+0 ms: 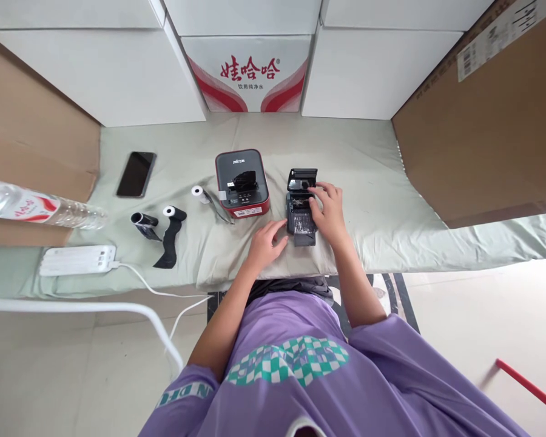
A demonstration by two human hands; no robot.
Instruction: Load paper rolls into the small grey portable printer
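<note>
A small dark portable label printer point(299, 213) lies on the cloth with its lid point(302, 181) raised. A dark, glossy strip point(304, 229) hangs from its near end. My right hand point(329, 212) grips the printer's right side, its fingertips by the lid hinge and its thumb on the body's rim. To the left of the printer, my left hand point(267, 244) rests with thumb and fingers apart; the index fingertip is at or very near the printer's edge. Beyond my left hand sits a larger red and black printer point(242, 183) with a black piece lying on top.
Left of the red printer lie a white paper roll point(199, 194), a partly unrolled black roll point(170, 233), another dark roll point(144, 221), a phone point(136, 175), a white power bank point(77, 260) with cable and a water bottle point(39, 205). Cardboard boxes point(486, 127) and white cartons point(250, 67) edge the surface.
</note>
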